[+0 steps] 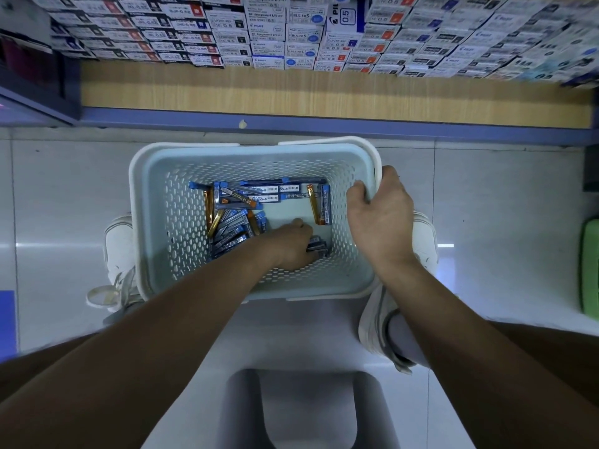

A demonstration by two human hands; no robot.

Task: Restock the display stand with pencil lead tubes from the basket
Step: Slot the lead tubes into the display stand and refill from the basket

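A pale blue perforated basket (168,222) with white handles sits on the floor between my feet. Several pencil lead tubes (233,218), blue-capped and orange-capped, lie loose on its bottom. My left hand (291,244) reaches down into the basket, fingers curled around a small bundle of grey tubes (319,246) near the right side. My right hand (381,215) grips the basket's right rim and white handle. The display stand is not in view.
A wooden shelf (324,92) with a blue edge runs across the top, stacked with rows of boxed pen refills (291,30). A grey plastic stool (291,409) is under me. White shoes flank the basket. A green object (590,267) lies at the right edge.
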